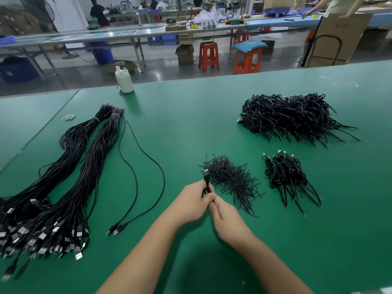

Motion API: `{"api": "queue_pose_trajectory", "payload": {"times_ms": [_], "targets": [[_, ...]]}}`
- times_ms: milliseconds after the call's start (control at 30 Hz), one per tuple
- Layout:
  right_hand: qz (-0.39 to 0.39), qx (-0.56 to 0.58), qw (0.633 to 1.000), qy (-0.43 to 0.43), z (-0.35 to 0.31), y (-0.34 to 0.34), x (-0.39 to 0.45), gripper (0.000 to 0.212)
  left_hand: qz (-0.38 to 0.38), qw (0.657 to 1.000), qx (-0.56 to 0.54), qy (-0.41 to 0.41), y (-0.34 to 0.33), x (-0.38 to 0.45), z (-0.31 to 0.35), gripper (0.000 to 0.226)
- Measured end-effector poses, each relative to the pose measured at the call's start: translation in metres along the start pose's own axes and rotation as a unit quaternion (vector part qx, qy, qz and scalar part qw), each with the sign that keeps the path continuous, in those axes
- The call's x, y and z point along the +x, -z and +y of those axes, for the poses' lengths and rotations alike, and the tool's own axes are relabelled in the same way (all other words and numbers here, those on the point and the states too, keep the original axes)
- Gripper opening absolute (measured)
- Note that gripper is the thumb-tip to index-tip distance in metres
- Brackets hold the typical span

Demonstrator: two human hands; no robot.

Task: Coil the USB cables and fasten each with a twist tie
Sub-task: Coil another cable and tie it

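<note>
My left hand (192, 203) grips a coiled black USB cable (206, 181) whose plug sticks up above my fingers. My right hand (228, 219) meets it fingertip to fingertip at the coil; whether it pinches a twist tie is hidden. A loose heap of black twist ties (232, 179) lies just beyond my hands. Two long bundles of uncoiled USB cables (63, 179) stretch along the left, plugs toward me. Two single cables (137, 179) lie beside them. A small pile of tied coils (286, 177) sits to the right, a large pile (292, 117) behind it.
The green table (191, 124) carries a white bottle (124, 80) at its far edge and rubber bands (68, 117) at the far left. Beyond the table stand red stools (209, 56), long workbenches, cardboard boxes and people working.
</note>
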State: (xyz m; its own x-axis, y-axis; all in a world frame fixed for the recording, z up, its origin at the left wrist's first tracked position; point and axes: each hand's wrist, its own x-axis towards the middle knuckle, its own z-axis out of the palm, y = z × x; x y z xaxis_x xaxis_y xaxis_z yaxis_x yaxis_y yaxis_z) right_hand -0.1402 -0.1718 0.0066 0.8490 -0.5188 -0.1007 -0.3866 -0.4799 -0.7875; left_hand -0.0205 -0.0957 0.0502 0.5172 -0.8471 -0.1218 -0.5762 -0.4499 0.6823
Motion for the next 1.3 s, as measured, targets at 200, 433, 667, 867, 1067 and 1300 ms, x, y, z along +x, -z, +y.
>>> {"api": "queue_pose_trajectory", "payload": {"times_ms": [200,433,667,867,1067,1300], "targets": [[0.179,0.072,0.978,-0.082,0.037,0.016,-0.001,0.029,0.06,0.969,-0.221,0.094,-0.034,0.018,-0.007,0.009],[0.251,0.127,0.955,-0.091,0.054,0.009,-0.007,0.034,0.087,0.981,0.141,0.105,-0.097,0.029,0.004,0.032],[0.247,0.095,0.962,-0.067,0.055,0.006,-0.008,0.035,0.102,0.971,0.196,0.097,-0.1,0.028,0.0,0.02],[0.237,0.082,0.966,-0.058,0.055,0.004,-0.01,0.038,0.06,0.956,0.253,0.135,-0.063,0.015,-0.027,0.014],[0.208,0.039,0.977,-0.04,0.054,0.004,-0.011,0.034,0.084,0.982,0.101,0.139,-0.031,-0.01,-0.053,0.004],[0.085,-0.001,0.996,-0.001,0.034,0.003,-0.02,0.028,0.118,0.967,-0.173,0.144,-0.033,-0.026,-0.049,0.025]]}}
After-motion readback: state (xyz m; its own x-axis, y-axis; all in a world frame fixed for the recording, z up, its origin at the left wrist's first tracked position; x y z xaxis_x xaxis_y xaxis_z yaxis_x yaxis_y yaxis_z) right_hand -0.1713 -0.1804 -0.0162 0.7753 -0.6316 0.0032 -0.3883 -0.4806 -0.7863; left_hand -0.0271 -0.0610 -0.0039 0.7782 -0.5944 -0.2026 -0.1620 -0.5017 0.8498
